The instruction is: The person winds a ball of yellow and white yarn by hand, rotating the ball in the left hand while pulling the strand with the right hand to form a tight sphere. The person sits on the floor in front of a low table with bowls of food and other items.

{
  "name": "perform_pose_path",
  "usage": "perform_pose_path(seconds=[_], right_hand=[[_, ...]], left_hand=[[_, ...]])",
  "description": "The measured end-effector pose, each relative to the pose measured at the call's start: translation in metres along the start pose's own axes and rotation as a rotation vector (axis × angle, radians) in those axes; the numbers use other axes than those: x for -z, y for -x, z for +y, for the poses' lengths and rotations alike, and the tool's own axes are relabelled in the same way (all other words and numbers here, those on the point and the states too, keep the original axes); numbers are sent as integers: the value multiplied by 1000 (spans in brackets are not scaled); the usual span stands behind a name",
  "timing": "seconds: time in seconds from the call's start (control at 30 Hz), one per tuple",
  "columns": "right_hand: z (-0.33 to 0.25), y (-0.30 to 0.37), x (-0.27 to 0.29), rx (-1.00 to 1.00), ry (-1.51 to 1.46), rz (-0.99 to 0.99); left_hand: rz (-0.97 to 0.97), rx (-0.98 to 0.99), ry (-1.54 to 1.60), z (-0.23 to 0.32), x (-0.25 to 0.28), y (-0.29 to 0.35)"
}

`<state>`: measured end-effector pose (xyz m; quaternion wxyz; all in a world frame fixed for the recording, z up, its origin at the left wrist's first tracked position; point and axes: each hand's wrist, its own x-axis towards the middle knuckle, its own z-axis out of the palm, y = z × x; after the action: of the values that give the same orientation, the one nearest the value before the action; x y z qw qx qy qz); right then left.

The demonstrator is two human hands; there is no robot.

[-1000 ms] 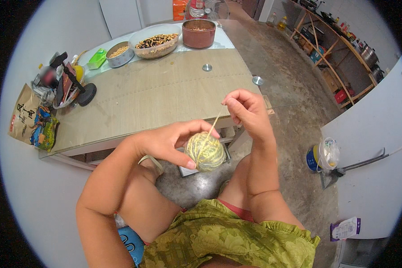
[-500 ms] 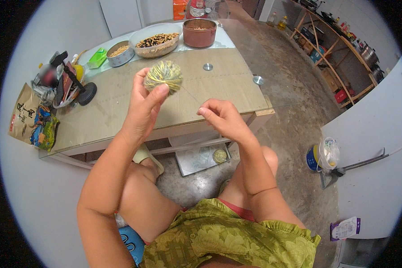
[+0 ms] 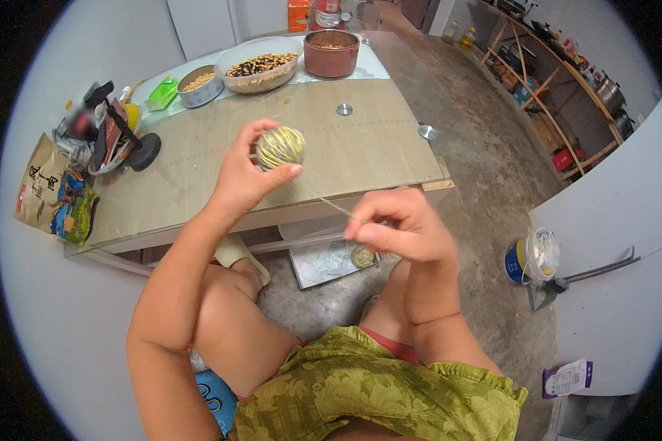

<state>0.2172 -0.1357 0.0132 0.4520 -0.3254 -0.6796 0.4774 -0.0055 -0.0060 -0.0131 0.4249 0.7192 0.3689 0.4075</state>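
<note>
At the left, a tan paper bag (image 3: 40, 184) stands at the corner of a pale wood-topped table (image 3: 176, 191), with a black stand on a round base (image 3: 146, 152) beyond it. The left hand (image 3: 243, 175) holds a round yellow-and-grey yarn ball (image 3: 281, 145) between curled fingers and thumb, raised against the view of the tabletop. Beneath the table, a shallow pale rectangular tray (image 3: 315, 273) bears a smaller yellowish yarn ball (image 3: 362, 256). A thin greyish yarn strand (image 3: 329, 203) slants down rightward to the right hand (image 3: 410, 228), pinched by thumb and forefinger. The step seems to be winding; another turn calls for steady tension and rotating the ball.
</note>
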Motion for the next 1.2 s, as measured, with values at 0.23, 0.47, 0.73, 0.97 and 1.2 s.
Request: perform_pose_path(seconds=[0.23, 0.47, 0.73, 0.97, 1.2], right_hand=[[16, 7, 27, 192, -331, 301], [47, -15, 43, 17, -299, 483], [83, -36, 37, -173, -26, 494], [87, -42, 16, -204, 76, 377], [90, -42, -11, -206, 250, 166]], left_hand=[[-781, 222, 252, 2, -11, 12], [-1151, 195, 454, 19, -24, 20], [-631, 158, 615, 38, -21, 24], [-123, 32, 616, 27, -13, 14], [202, -80, 345, 15, -3, 1]])
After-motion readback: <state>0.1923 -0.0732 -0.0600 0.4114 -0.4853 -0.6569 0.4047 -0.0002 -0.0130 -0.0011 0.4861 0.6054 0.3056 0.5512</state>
